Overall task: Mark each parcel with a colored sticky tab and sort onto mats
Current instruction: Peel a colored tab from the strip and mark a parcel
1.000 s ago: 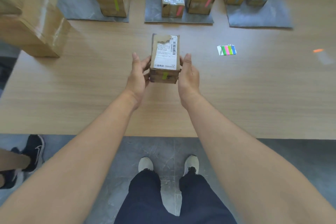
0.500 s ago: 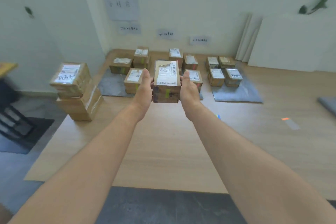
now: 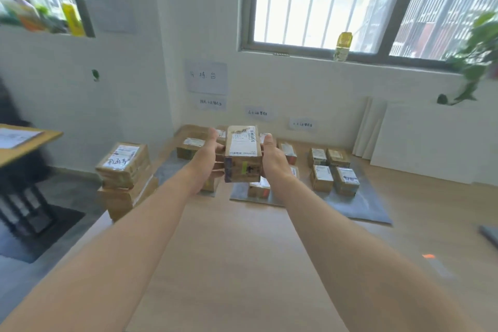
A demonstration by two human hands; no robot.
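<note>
At the counter's (image 3: 242, 264) left edge, about nine o'clock from the raised parcel, a stack of taped parcels (image 3: 124, 170) stands with a white label on top. Just right of it lies the left grey mat (image 3: 165, 170), carrying several boxes (image 3: 192, 147) at its far end.

The left hand (image 3: 207, 159) grips the parcel (image 3: 244, 155) on its left side, thumb up along the edge and the fingers hidden behind. The parcel is held in the air between both hands, over the counter and in front of the mats. Its white shipping label faces up, and a green sticky tab (image 3: 244, 168) sits on the near brown face. The right hand (image 3: 272, 162) clasps the opposite side in the same way, so both hands are narrow around the box.

Below the parcel, at six o'clock, the middle grey mat (image 3: 235, 193) shows a box with a red tab (image 3: 259, 188). At four o'clock the right grey mat (image 3: 363, 205) bears four labelled boxes (image 3: 334, 174) in a square. An orange tab (image 3: 428, 256) lies alone on the counter further right, and white boards (image 3: 420, 140) lean on the wall at two o'clock.
</note>
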